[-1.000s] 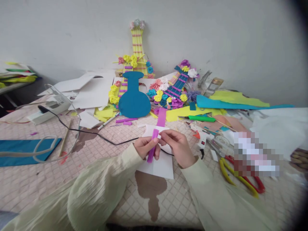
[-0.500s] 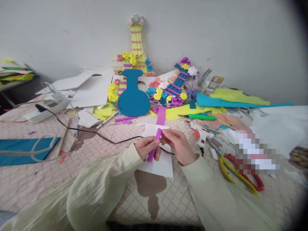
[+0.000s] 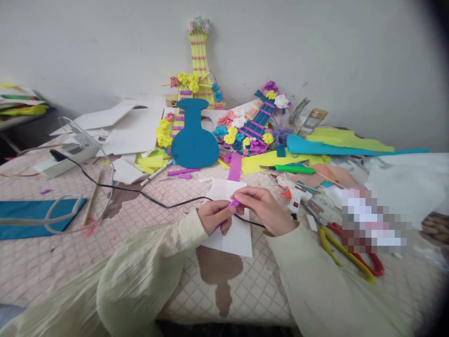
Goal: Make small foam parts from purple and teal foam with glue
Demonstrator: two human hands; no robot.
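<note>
left hand (image 3: 216,216) pinching purple strip (image 3: 234,203) | right hand (image 3: 262,208) gripping its upper end | strip just below frame centre, long axis slanting lower left to upper right | white card (image 3: 233,241) beneath | blue cutout (image 3: 195,146) above centre

Counter (image 3: 261,285) was open in front of the body, between the sleeves (image 3: 147,267), and left of the left grip (image 3: 216,216), nearside of the cord (image 3: 164,205). Cord ran beneath both that and the right grip (image 3: 261,207). Glue gun (image 3: 295,199) and scissors (image 3: 351,255) blocked right; paper flowers (image 3: 239,121), back.
</note>
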